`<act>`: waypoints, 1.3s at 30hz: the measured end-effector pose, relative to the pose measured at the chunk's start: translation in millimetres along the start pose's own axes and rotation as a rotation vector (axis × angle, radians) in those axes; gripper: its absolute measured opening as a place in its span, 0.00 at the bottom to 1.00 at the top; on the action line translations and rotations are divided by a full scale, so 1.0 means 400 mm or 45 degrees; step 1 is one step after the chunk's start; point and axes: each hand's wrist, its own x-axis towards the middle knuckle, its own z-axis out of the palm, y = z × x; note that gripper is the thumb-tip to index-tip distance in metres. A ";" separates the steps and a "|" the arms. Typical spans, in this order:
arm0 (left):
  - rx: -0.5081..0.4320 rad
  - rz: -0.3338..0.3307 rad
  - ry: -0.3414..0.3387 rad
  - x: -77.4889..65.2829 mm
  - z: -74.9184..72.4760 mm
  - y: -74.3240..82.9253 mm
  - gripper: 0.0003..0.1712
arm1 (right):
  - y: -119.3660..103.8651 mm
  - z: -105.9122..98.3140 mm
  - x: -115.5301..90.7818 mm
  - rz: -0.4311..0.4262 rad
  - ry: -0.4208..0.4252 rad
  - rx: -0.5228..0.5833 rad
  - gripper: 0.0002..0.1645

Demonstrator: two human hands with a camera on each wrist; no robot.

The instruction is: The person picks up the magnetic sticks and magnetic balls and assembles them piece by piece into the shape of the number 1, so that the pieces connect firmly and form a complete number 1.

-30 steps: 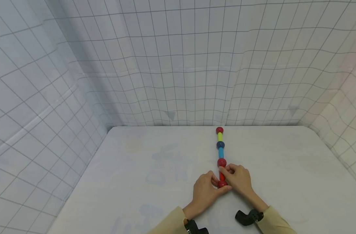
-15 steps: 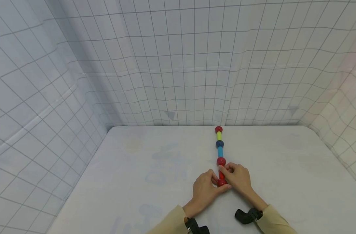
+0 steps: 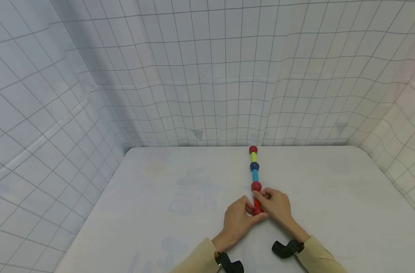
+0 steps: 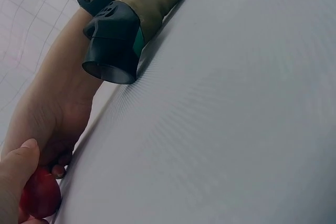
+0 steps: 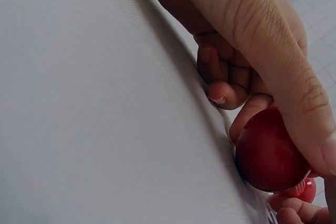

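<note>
A straight chain of coloured balls and rods lies on the table, running away from me. Its near end is a red ball (image 3: pixel 257 211); my left hand (image 3: pixel 237 218) holds that ball between thumb and fingers. Just beyond it, my right hand (image 3: pixel 275 204) pinches the red rod (image 3: pixel 257 201). Further out come another red ball (image 3: pixel 256 186), a light blue rod (image 3: pixel 255 175), a dark blue ball (image 3: pixel 254 166), a yellow-green rod (image 3: pixel 253 157) and a red ball (image 3: pixel 253 149) at the far end. The right wrist view shows the near ball (image 5: pixel 270 150) close up, under the left thumb.
The white table (image 3: pixel 180 182) has faint bluish smudges on its left part. White grid-patterned curtains (image 3: pixel 207 76) hang behind it and along both sides. Each wrist carries a black camera mount, the right one (image 3: pixel 288 248) sitting above the tabletop.
The whole chain has slid slightly away from me and a little to the left, with both hands moving along. Their holds on the ball and the rod look the same.
</note>
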 end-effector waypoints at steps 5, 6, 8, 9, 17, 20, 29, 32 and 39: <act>0.000 -0.011 -0.004 0.001 -0.002 0.002 0.27 | -0.001 -0.001 0.003 0.000 -0.010 -0.005 0.17; 0.000 -0.012 -0.004 0.001 -0.002 0.003 0.27 | -0.002 -0.002 0.002 -0.001 -0.011 -0.003 0.17; 0.002 -0.012 -0.005 0.001 -0.002 0.003 0.28 | -0.001 -0.003 0.002 -0.007 -0.010 -0.001 0.17; 0.004 -0.010 -0.004 0.001 -0.002 0.003 0.28 | -0.001 -0.004 0.002 -0.010 -0.008 0.001 0.17; -0.003 -0.002 -0.001 -0.001 -0.003 0.004 0.28 | 0.001 -0.007 -0.002 -0.025 0.003 0.026 0.17; -0.005 0.003 0.002 -0.002 -0.004 0.004 0.28 | 0.002 -0.007 -0.002 -0.027 0.003 0.032 0.17; -0.040 0.018 0.016 -0.003 0.000 -0.004 0.27 | 0.001 -0.007 -0.005 -0.043 0.003 0.024 0.17; -0.054 0.025 0.020 -0.004 0.000 -0.006 0.27 | 0.000 -0.007 -0.007 -0.053 0.005 0.026 0.17; -0.071 0.006 0.010 -0.005 -0.002 -0.005 0.27 | 0.004 -0.006 -0.008 -0.056 0.016 0.035 0.17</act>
